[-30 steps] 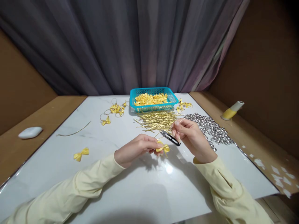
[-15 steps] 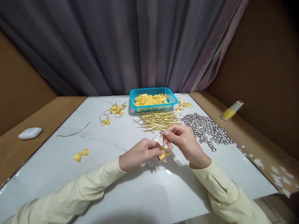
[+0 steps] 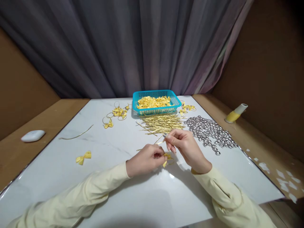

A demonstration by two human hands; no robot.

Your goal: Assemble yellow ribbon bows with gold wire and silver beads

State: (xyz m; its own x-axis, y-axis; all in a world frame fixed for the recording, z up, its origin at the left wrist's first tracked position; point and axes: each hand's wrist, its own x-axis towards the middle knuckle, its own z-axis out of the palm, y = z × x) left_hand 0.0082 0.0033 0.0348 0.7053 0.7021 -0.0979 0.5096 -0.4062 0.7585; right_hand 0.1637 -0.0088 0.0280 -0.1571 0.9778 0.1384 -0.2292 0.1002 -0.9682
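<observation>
My left hand (image 3: 146, 159) pinches a small yellow ribbon bow (image 3: 166, 157) just above the white table (image 3: 111, 190). My right hand (image 3: 184, 145) is closed close beside it, its fingertips gripping a thin gold wire (image 3: 159, 142) that runs toward the bow. Black thread snips lie hidden under the right hand. Behind the hands lies a pile of gold wire pieces (image 3: 161, 123). A heap of silver bells (image 3: 210, 133) sits to the right of the right hand.
A teal basket (image 3: 155, 109) of yellow bows stands at the back centre. Finished bows with wire loops (image 3: 118, 112) lie left and right of it. A loose bow (image 3: 83, 157), a long gold wire (image 3: 76, 135), a white oval object (image 3: 32, 135) and a yellow spool (image 3: 235, 113) sit around.
My right hand has moved left and down from the snips to meet the left hand at the bow. The snips are no longer visible. The left hand shifted slightly right.
</observation>
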